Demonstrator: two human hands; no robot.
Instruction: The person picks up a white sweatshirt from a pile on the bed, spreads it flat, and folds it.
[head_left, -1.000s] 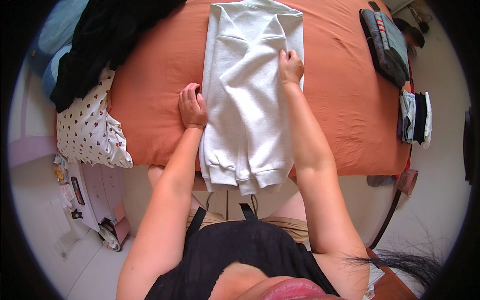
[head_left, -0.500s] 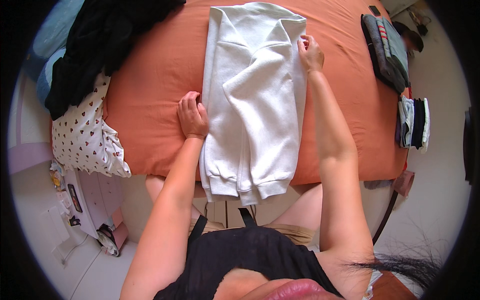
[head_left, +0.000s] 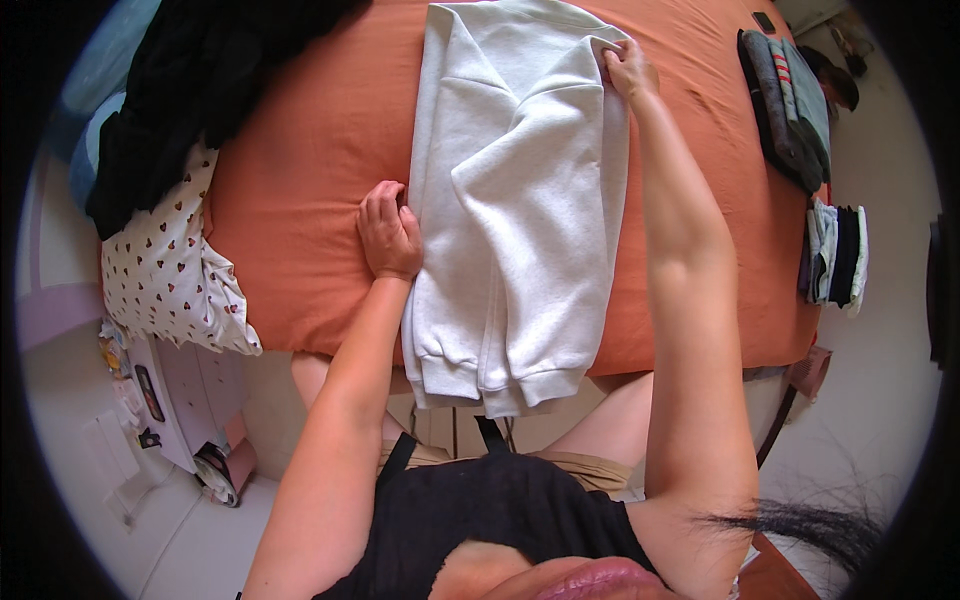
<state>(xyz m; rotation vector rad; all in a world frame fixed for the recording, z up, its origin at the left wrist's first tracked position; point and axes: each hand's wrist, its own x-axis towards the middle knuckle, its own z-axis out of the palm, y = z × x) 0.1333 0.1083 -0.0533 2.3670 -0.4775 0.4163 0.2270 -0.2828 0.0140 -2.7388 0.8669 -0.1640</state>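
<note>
A light grey sweatshirt [head_left: 535,220] lies folded lengthwise on the orange-covered bed [head_left: 300,200], its ribbed cuffs hanging over the near edge. My right hand [head_left: 630,72] is at the far right corner of the garment, thumb and fingers closed on its edge. Beside the left edge, about halfway along, rests my left hand [head_left: 390,232] on the sheet. Its fingers are loosely bent and hold nothing; the side of the hand lies close against the fabric.
Black clothing [head_left: 190,110] is heaped over a heart-patterned pillow [head_left: 165,270] at the left. Folded clothes form a stack [head_left: 785,110] at the far right, with a smaller folded pile [head_left: 835,255] nearer. A small dark object [head_left: 764,21] lies at the far right edge.
My right hand has moved farther up the right edge to the sweatshirt's far corner and taken hold there. That corner has shifted slightly right. The left hand stays in place.
</note>
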